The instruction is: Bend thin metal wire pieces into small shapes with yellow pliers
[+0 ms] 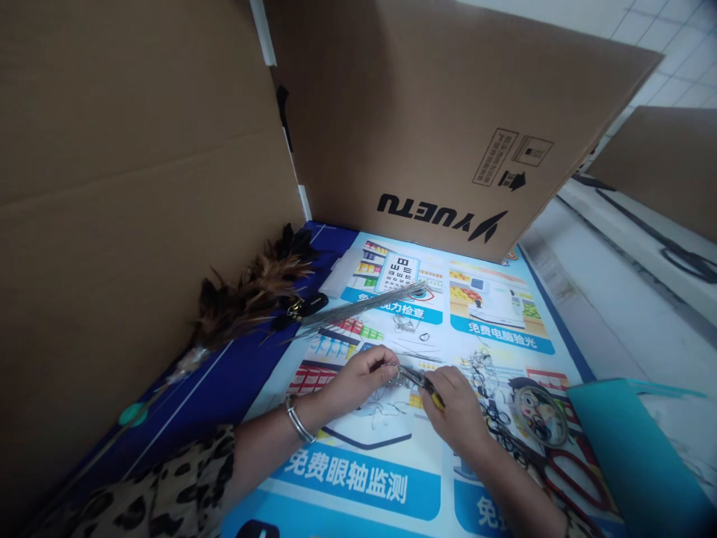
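Observation:
My right hand [455, 407] is closed round the yellow-and-black handles of small pliers [414, 376], whose jaws point left. Pinched in the fingertips of my left hand [358, 381] is a small piece of bent thin wire [396, 381], and the plier jaws meet it there. Beyond the hands lies a bundle of straight thin wires [364, 305], slanting across the printed sheet. Loose wire bits [386, 415] are scattered just below the hands. More curled wire pieces [482, 366] lie to the right.
Cardboard panels [358, 112] wall off the left and back. A feather duster [246, 299] lies along the left one. At right are a roll of clear tape [541, 415], red-handled scissors [576, 478] and a teal box [638, 456]. A black key fob [308, 305] sits near the wires.

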A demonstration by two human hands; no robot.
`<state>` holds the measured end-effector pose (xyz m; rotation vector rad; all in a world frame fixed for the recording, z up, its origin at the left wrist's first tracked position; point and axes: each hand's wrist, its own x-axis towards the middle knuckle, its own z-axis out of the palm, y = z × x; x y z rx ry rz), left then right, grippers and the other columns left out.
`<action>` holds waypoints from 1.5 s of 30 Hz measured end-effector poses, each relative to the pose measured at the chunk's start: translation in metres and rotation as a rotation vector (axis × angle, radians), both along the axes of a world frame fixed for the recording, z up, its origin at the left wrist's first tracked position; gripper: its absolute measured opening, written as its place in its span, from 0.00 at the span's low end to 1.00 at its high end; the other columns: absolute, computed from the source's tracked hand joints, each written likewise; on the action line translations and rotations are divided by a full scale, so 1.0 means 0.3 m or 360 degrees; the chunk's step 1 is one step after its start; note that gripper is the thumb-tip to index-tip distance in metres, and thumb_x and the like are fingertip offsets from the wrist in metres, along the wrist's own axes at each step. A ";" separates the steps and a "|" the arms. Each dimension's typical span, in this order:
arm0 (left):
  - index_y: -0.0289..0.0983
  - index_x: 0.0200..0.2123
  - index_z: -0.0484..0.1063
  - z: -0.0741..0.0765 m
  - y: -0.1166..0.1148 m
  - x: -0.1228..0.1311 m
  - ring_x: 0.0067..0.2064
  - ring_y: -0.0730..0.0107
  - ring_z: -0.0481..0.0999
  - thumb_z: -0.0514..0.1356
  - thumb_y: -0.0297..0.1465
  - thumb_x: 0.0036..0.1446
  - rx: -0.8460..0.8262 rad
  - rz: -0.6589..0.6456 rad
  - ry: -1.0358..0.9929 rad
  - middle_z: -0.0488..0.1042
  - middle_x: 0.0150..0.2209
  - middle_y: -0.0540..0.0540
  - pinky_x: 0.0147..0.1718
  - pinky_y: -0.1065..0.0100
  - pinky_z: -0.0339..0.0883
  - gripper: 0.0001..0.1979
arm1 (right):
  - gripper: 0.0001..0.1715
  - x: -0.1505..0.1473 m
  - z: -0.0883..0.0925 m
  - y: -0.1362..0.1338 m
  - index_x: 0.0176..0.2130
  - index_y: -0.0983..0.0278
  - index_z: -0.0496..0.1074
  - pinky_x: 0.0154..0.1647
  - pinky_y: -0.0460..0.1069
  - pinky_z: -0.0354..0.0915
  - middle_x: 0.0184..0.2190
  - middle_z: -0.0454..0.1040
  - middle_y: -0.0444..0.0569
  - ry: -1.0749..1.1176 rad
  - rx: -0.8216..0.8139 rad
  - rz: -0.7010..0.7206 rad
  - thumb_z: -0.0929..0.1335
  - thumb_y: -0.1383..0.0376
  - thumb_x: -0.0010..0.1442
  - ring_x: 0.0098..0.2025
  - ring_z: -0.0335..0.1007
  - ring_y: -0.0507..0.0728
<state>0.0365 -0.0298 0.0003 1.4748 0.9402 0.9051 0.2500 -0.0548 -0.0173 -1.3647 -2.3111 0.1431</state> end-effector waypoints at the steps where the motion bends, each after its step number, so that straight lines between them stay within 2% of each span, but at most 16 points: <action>1: 0.34 0.32 0.68 0.001 0.000 0.000 0.32 0.72 0.64 0.54 0.31 0.56 0.0006 -0.0003 0.0003 0.66 0.29 0.49 0.33 0.72 0.59 0.07 | 0.10 0.000 0.000 0.000 0.40 0.64 0.67 0.39 0.53 0.62 0.33 0.68 0.51 0.0002 -0.0012 -0.0002 0.62 0.65 0.57 0.38 0.62 0.58; 10: 0.33 0.32 0.69 -0.012 0.003 0.001 0.32 0.72 0.65 0.54 0.31 0.55 0.0035 -0.0013 0.0055 0.67 0.29 0.49 0.33 0.72 0.59 0.07 | 0.10 -0.002 0.006 -0.006 0.41 0.64 0.66 0.40 0.53 0.61 0.34 0.68 0.51 0.0049 0.0009 0.0029 0.62 0.66 0.57 0.39 0.61 0.58; 25: 0.33 0.31 0.69 -0.017 0.002 0.003 0.30 0.73 0.65 0.56 0.32 0.54 -0.0031 0.0005 -0.0008 0.67 0.27 0.49 0.30 0.73 0.59 0.08 | 0.10 -0.005 0.021 -0.018 0.40 0.65 0.67 0.39 0.53 0.60 0.32 0.67 0.52 -0.0207 0.0139 -0.0035 0.61 0.67 0.58 0.38 0.62 0.58; 35: 0.33 0.30 0.69 -0.007 0.000 -0.001 0.31 0.72 0.65 0.55 0.31 0.54 0.0069 0.0013 0.0055 0.67 0.28 0.49 0.31 0.72 0.60 0.07 | 0.11 -0.008 0.032 -0.025 0.41 0.65 0.68 0.38 0.53 0.59 0.31 0.66 0.52 -0.0328 0.0181 -0.0045 0.61 0.66 0.59 0.37 0.61 0.58; 45: 0.34 0.29 0.68 -0.005 -0.001 0.001 0.32 0.72 0.65 0.53 0.27 0.55 0.0303 0.0051 0.0204 0.67 0.28 0.49 0.33 0.71 0.59 0.05 | 0.10 -0.017 0.047 -0.026 0.39 0.65 0.68 0.37 0.53 0.58 0.29 0.65 0.52 -0.0450 0.0193 -0.0082 0.61 0.66 0.59 0.36 0.60 0.58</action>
